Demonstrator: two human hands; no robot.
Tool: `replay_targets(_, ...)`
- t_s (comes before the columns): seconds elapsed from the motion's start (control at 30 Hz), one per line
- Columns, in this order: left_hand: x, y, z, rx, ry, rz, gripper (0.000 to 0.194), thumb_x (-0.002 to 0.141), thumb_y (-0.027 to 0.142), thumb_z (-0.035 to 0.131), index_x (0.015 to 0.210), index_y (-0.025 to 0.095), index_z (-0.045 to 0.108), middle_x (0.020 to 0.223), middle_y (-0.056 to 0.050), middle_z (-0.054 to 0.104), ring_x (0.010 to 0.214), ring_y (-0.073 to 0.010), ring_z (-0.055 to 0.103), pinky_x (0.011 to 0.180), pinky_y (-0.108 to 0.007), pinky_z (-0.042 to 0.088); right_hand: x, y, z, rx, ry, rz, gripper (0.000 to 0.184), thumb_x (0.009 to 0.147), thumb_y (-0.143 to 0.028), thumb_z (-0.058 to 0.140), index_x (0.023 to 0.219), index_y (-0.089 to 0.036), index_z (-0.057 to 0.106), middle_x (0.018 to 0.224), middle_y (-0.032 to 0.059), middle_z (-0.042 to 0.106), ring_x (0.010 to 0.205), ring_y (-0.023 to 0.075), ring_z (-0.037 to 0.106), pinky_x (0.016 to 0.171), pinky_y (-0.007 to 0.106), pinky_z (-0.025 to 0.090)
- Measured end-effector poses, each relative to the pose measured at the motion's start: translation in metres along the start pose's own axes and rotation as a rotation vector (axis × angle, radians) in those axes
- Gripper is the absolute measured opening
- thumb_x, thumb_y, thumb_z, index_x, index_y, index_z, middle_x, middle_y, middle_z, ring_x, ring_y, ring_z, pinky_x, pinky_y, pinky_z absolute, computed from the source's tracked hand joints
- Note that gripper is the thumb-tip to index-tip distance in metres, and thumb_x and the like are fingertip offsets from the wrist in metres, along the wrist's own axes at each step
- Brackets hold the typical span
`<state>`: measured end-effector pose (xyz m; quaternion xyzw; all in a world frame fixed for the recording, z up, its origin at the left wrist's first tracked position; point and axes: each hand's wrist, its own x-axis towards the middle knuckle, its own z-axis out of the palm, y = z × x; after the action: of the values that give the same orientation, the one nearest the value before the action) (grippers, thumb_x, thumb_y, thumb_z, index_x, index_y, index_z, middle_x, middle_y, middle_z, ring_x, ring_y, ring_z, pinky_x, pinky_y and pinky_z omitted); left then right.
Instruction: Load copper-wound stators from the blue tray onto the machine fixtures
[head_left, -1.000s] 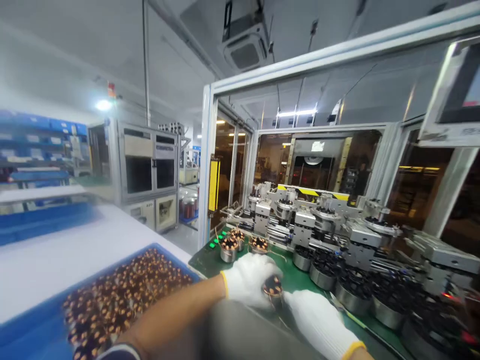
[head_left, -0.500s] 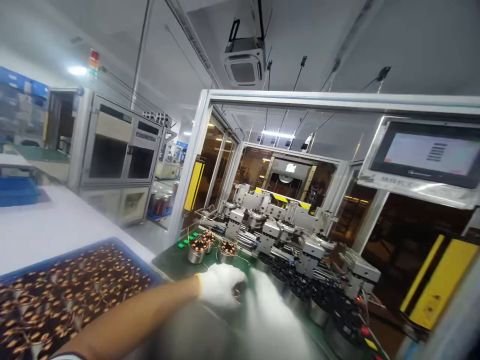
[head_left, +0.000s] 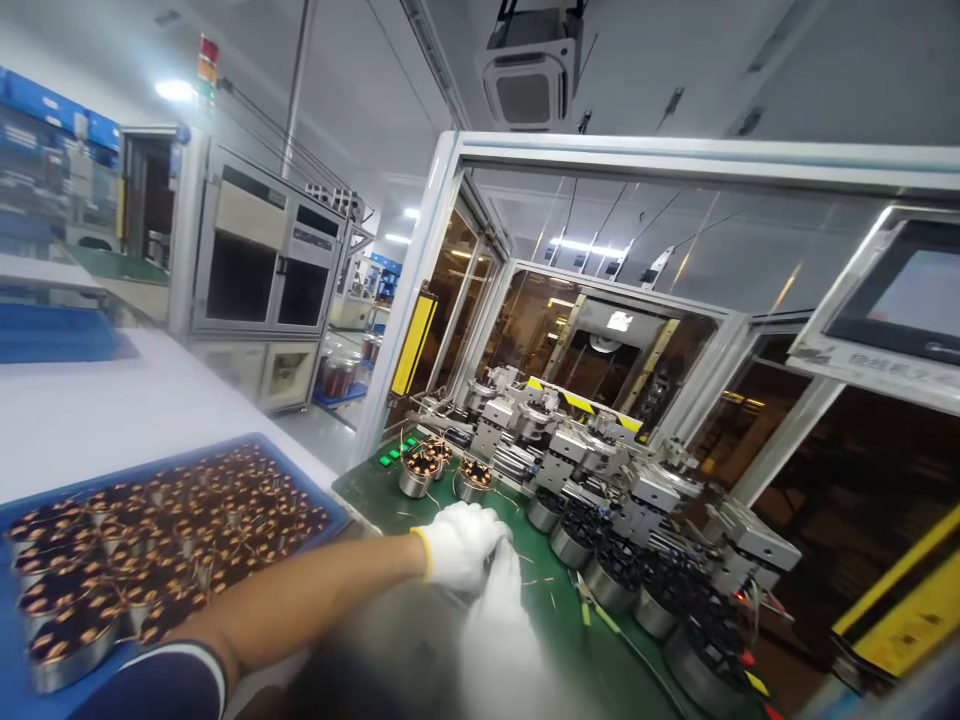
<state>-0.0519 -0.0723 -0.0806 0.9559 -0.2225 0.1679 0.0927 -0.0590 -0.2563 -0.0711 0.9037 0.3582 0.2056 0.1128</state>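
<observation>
My left hand (head_left: 461, 545), in a white glove, is closed at the near edge of the green work surface (head_left: 450, 508). A copper-wound motor stator appears to be in its curled fingers, mostly hidden by the gloves. Against it is my right hand (head_left: 504, 625), also gloved and partly blurred, its fingertips pressed together; what they pinch is hidden. Just beyond the hands stand wound stators (head_left: 474, 482) with loose wire ends. To the right, pliers (head_left: 594, 603) with yellow-green handles lie beside a row of black-topped metal stators (head_left: 611, 580).
A blue tray (head_left: 341, 515) packed with copper-wound stators sits on the white table (head_left: 225, 405) at left. Behind the green surface runs a metal fixture row (head_left: 566, 450) inside a framed machine. Yellow light-curtain bars (head_left: 415, 345) flank the opening, and a screen (head_left: 911, 290) hangs at right.
My right hand has come in against my left, uncovering the pliers and wire scraps on the green surface. The view has turned left and a little downward.
</observation>
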Motion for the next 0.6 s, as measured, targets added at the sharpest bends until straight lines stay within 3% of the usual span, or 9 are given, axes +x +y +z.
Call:
replay_targets(0.13, -0.002, -0.001, -0.007, -0.018, -0.027, 0.036, 0.047, 0.06, 0.046, 0.066, 0.102, 0.025, 0.06, 0.092, -0.008, 0.063, 0.079, -0.0305, 0.063, 0.065, -0.042, 0.054, -0.006, -0.032, 0.017, -0.01, -0.041, 0.117, 0.042, 0.093, -0.032, 0.038, 0.129, -0.024, 0.056, 0.095, 0.0167, 0.065, 0.056, 0.0181, 0.057, 0.051, 0.031, 0.044)
replay_targets(0.27, -0.005, 0.0, -0.011, -0.087, -0.02, -0.007, 0.038, 0.066, 0.048, 0.06, 0.099, 0.028, 0.062, 0.093, -0.005, 0.065, 0.079, -0.0297, 0.065, 0.063, -0.042, 0.054, -0.009, -0.051, 0.022, -0.148, 0.079, 0.23, 0.039, 0.091, -0.016, 0.035, 0.124, -0.014, 0.056, 0.084, 0.015, 0.062, 0.064, 0.0192, 0.058, 0.051, 0.029, 0.039)
replay_targets(0.37, -0.006, 0.0, -0.011, -0.12, -0.015, -0.025, 0.032, 0.069, 0.047, 0.057, 0.094, 0.029, 0.063, 0.094, -0.003, 0.066, 0.08, -0.0274, 0.065, 0.063, -0.038, 0.053, -0.009, -0.044, 0.016, -0.338, 0.181, 0.182, 0.028, 0.089, -0.01, 0.037, 0.099, -0.017, 0.062, 0.073, 0.0082, 0.056, 0.063, 0.019, 0.055, 0.052, 0.03, 0.034)
replay_targets(0.43, -0.006, -0.002, -0.012, -0.14, -0.01, 0.001, 0.031, 0.068, 0.045, 0.058, 0.095, 0.029, 0.064, 0.095, -0.001, 0.067, 0.084, -0.0253, 0.065, 0.065, -0.035, 0.053, -0.01, -0.034, 0.008, -0.416, 0.221, 0.136, 0.021, 0.089, -0.012, 0.038, 0.083, -0.019, 0.057, 0.07, 0.0061, 0.052, 0.061, 0.0185, 0.053, 0.05, 0.03, 0.028)
replay_targets(0.6, -0.005, -0.004, -0.011, -0.171, -0.011, 0.114, 0.035, 0.065, 0.043, 0.062, 0.097, 0.029, 0.063, 0.096, 0.002, 0.067, 0.087, -0.022, 0.065, 0.067, -0.029, 0.05, -0.01, -0.016, -0.002, -0.506, 0.28, 0.089, 0.018, 0.089, -0.012, 0.039, 0.075, -0.02, 0.046, 0.065, 0.0025, 0.047, 0.056, 0.0178, 0.051, 0.048, 0.029, 0.016)
